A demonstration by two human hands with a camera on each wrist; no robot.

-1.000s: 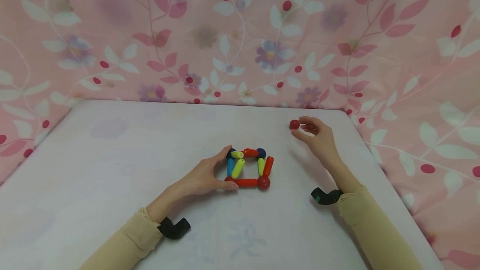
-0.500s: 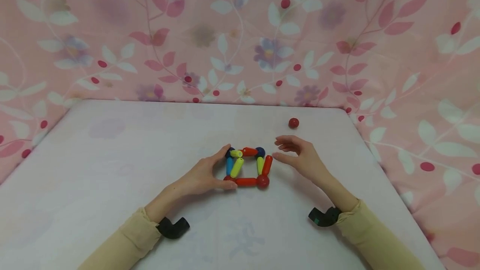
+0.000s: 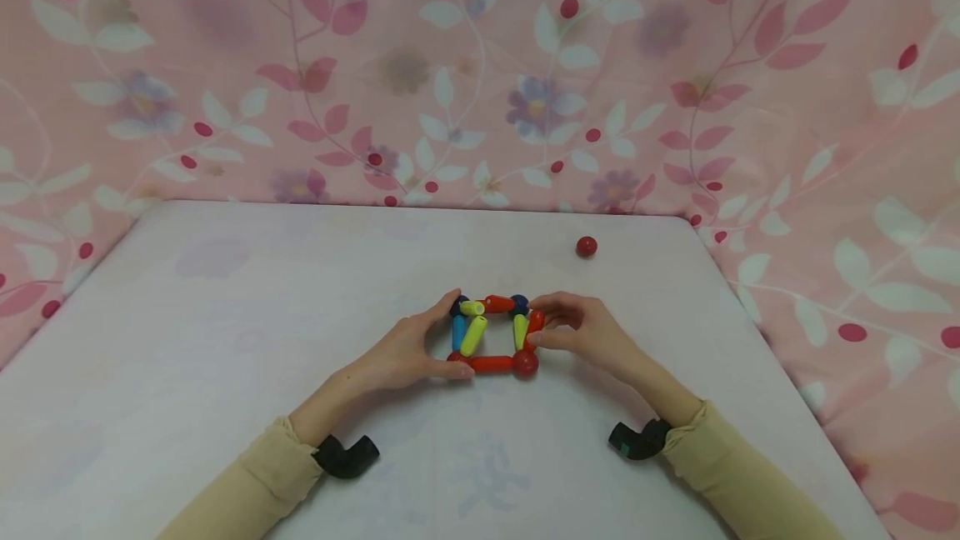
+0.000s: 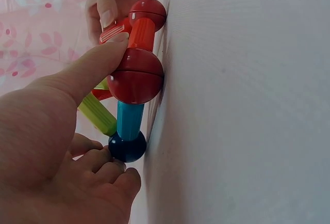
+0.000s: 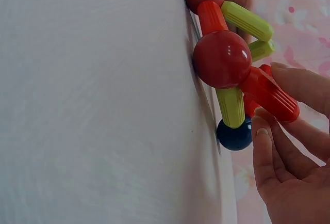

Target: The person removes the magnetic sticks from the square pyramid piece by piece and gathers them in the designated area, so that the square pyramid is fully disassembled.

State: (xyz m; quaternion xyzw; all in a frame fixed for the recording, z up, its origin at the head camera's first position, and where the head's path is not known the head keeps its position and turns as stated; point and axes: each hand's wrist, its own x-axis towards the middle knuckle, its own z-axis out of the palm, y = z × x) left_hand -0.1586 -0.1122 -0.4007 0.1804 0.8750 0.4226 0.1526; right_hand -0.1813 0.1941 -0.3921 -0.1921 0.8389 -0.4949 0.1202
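Observation:
A frame of coloured rods and balls rests on the table, with red balls (image 3: 526,363) at its near corners and dark blue balls (image 3: 519,304) at its far ones. My left hand (image 3: 405,354) grips its left side, thumb on the near red ball (image 4: 136,76) and fingers by the blue ball (image 4: 127,147). A green rod (image 3: 474,336) tilts up from that side. At the right side my right hand (image 3: 592,333) pinches the slanting red rod (image 5: 270,94), which is joined to the near right red ball (image 5: 222,59).
A single red ball (image 3: 587,247) lies toward the back right of the white table (image 3: 247,290). Behind the table hangs a pink floral cloth (image 3: 405,73). Black curved pieces (image 3: 347,457) sit at both wrists.
My right hand has let go of the single red ball at the back right, moved toward the near left and taken hold of the slanting red rod. My left hand has stayed in place.

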